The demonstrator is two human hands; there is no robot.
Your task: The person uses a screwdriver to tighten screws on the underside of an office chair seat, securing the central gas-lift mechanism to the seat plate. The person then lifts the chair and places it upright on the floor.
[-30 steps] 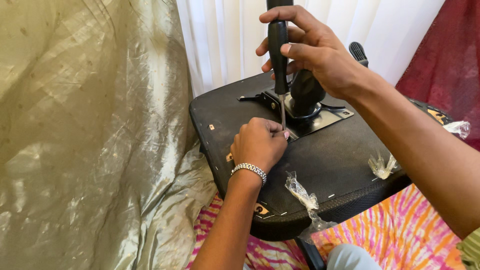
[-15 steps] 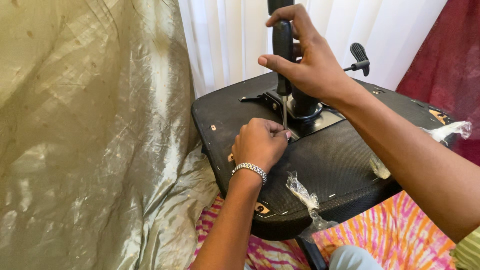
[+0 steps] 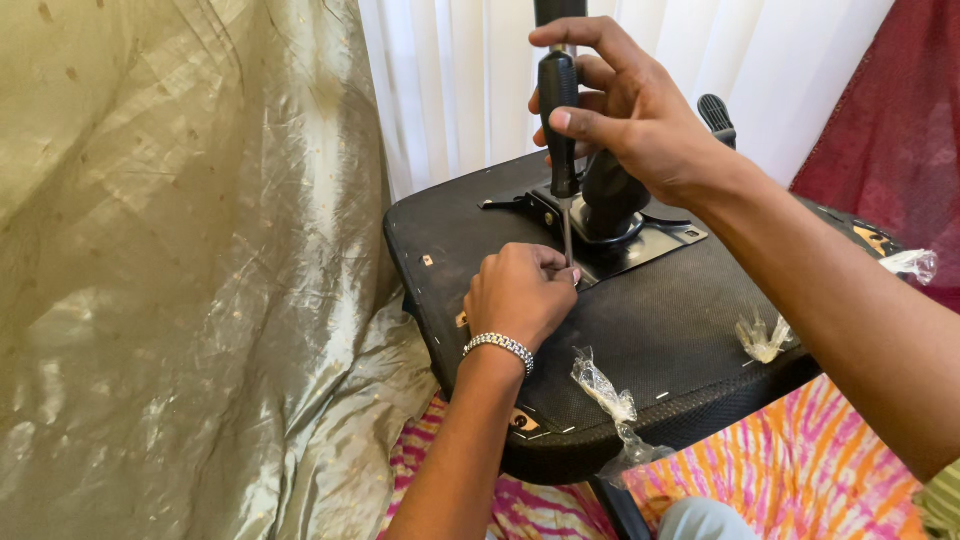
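Screwdriver held upright over the seat plate.
Right hand (image 3: pixel 640 120) grips the screwdriver (image 3: pixel 558 110) handle; left hand (image 3: pixel 520 295), fingers curled together, pinches near its tip on the plate (image 3: pixel 670 235).

Upturned black chair seat (image 3: pixel 660 350), metal mounting plate (image 3: pixel 655 240), crumpled clear plastic scraps (image 3: pixel 600 385)

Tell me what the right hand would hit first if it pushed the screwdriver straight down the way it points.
The right hand holds a black screwdriver pointing down. Its tip would probably meet the metal plate on the black seat underside, beside the left hand's fingertips; depth is unclear.
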